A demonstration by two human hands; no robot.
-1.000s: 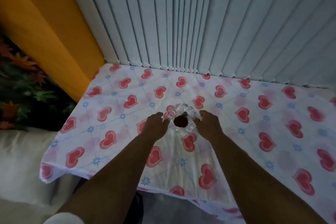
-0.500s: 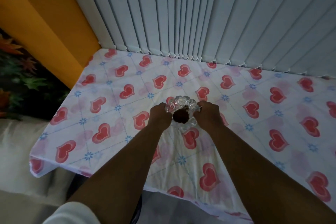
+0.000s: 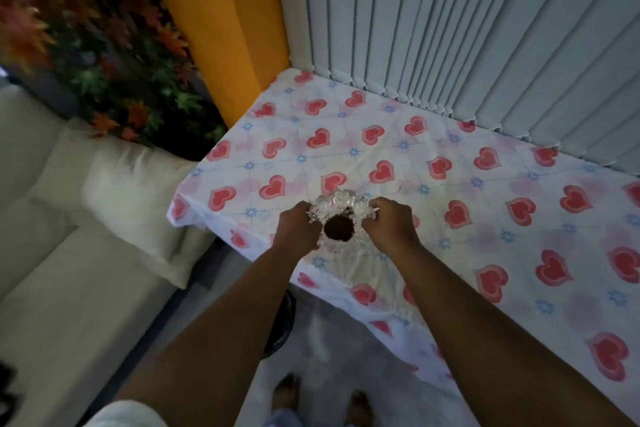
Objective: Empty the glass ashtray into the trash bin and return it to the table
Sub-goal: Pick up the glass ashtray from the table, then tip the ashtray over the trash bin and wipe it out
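Head view: my left hand (image 3: 298, 229) and right hand (image 3: 391, 226) grip the ashtray (image 3: 341, 218) at the bench (image 3: 485, 218) edge.

Clear faceted glass ashtray (image 3: 341, 218), glossy, matt heart-print cloth tablecloth (image 3: 450, 204)

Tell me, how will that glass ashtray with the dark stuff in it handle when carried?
The ashtray looks like thick cut glass, so probably heavy for its size and breakable if dropped. Its ridged rim should help the left hand and right hand hold it. The ash sits loose, so tilting would likely spill it.
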